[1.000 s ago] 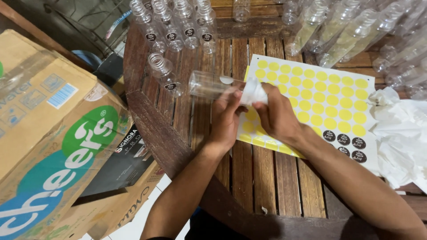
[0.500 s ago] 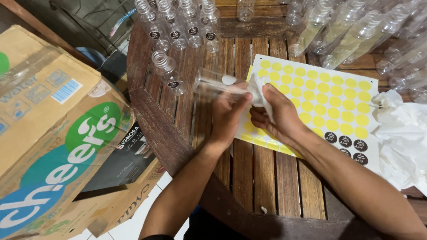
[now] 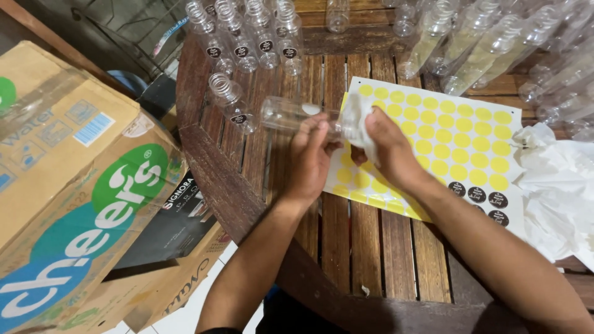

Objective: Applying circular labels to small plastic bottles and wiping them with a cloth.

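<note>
**Bottle held flat over the table, tissue at its mouth end**

Since the earlier frames little has shifted: both hands have stayed over the near edge of the sticker sheet, and the bottle has kept its sideways lie between them.

The left hand [image 3: 311, 158] wraps the clear plastic bottle [image 3: 291, 115] from below, fingers curled around its middle and thumb laid on top — a closed grip. The bottle lies horizontal above the wooden slat table [image 3: 365, 247], its base pointing left toward the standing bottles. The right hand [image 3: 390, 151] is closed on a wad of white tissue [image 3: 357, 120], pressing it against the bottle's right end; whether the tissue goes inside the neck cannot be told.

Under the hands lies the sticker sheet [image 3: 470, 139] — white, with rows of round yellow spots and a few round black stickers [image 3: 477, 194] at its lower right corner. A row of clear bottles with black stickers [image 3: 247, 37] stands at the table's far left, and one more lies just beside the held bottle. Other unlabelled bottles [image 3: 495, 43] lie heaped at the far right. Crumpled white paper [image 3: 557, 185] sits at the right edge. Cardboard boxes [image 3: 74, 198] stand on the floor to the left.
</note>
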